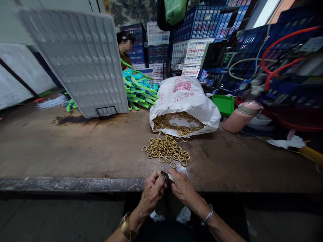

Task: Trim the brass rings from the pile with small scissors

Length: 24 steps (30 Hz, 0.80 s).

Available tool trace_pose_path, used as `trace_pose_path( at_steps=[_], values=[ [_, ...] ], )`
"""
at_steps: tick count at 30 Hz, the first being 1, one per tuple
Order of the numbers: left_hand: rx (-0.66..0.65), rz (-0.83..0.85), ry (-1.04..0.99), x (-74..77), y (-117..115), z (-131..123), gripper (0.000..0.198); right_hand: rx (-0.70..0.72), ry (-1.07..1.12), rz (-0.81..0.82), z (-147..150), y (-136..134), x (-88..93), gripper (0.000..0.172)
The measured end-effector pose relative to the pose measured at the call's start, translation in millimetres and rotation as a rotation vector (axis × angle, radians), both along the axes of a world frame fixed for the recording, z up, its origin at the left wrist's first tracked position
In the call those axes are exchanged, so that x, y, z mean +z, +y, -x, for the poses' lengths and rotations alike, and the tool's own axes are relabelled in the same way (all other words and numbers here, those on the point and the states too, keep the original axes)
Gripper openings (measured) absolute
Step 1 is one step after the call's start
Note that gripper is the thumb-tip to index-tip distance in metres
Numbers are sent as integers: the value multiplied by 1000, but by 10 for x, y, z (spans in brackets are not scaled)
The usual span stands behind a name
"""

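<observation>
My left hand (152,189) and my right hand (183,189) meet at the front edge of the table, fingers closed. My right hand grips a small dark-and-light hand tool (170,176), whose dark tip reaches to my left fingertips. The exact kind of tool is hard to tell. My left thumb and forefinger are pinched together by that tip; whatever sits between them is hidden. Just beyond both hands lies a loose pile of brass-coloured rings (165,148). Behind it a white sack (186,97) lies on its side, its mouth toward me, with many more rings inside.
A tall white plastic panel (80,60) stands at the left on the wooden table (75,151). Beside it are green and blue plastic pieces (140,89), with a person behind. A pink bottle (241,117), a green tray (223,105) and red hoses are at the right. Stacked crates (191,50) fill the background.
</observation>
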State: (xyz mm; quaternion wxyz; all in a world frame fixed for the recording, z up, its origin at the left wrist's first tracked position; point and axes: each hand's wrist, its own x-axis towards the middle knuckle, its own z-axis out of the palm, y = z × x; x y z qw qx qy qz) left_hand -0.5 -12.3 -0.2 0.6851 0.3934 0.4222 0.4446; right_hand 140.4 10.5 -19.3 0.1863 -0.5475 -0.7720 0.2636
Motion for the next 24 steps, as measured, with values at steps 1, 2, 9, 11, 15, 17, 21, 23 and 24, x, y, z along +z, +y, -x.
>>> trace_pose_path(
  at_steps=[1,2,9,11,15,17,21,23,24],
  values=[
    [-13,3,-20,29,-23,2,32,-36,-37,-9,-25,13,-17,21],
    [-29,1,-54,62,-44,4,31,-76,-76,-16,-53,29,-26,19],
    [4,132,-292,120,-3,20,27,-292,-231,-94,-172,168,58,12],
    [33,164,-305,85,22,30,25,-312,-257,-101,-154,194,83,11],
    [42,244,-383,45,35,57,18,-290,-333,-63,-111,226,104,12],
    [30,301,-439,36,42,76,20,-285,-343,-54,-110,239,103,11],
    [74,412,-491,0,78,96,19,-300,-299,-54,-147,249,73,11],
    [120,410,-451,-21,91,84,23,-289,-219,-51,-157,233,50,8],
    [134,389,-414,-28,92,72,24,-271,-151,-52,-151,217,42,6]
  ],
)
